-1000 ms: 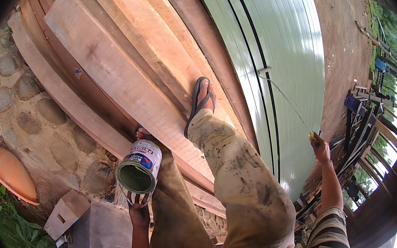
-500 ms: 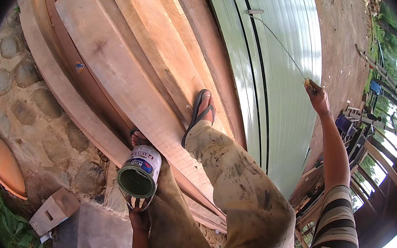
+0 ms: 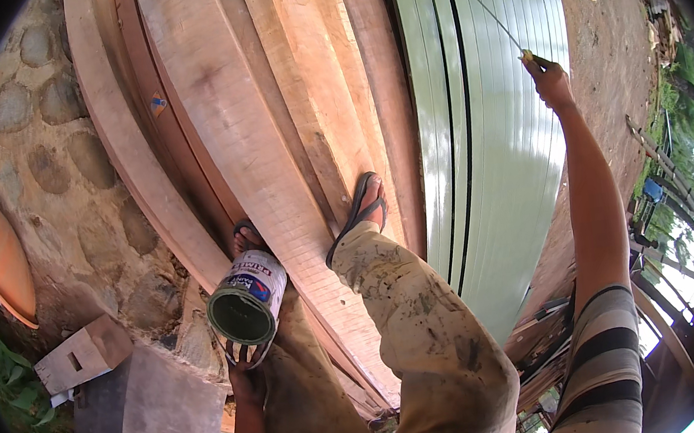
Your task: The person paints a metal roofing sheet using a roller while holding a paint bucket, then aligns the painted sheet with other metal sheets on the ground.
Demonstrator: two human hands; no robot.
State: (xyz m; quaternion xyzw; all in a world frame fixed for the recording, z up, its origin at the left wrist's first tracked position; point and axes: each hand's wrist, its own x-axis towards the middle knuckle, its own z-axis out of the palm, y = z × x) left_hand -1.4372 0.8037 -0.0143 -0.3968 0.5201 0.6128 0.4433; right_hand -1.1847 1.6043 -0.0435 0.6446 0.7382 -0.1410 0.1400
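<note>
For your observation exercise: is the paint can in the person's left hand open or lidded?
Open. The paint can, held in the left hand, shows no lid; its round mouth faces the camera with a dark green inside.

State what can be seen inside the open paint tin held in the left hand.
The paint tin in the left hand shows a dark green inside through its open mouth. How full it is cannot be told; the wall hides the depth.
</note>
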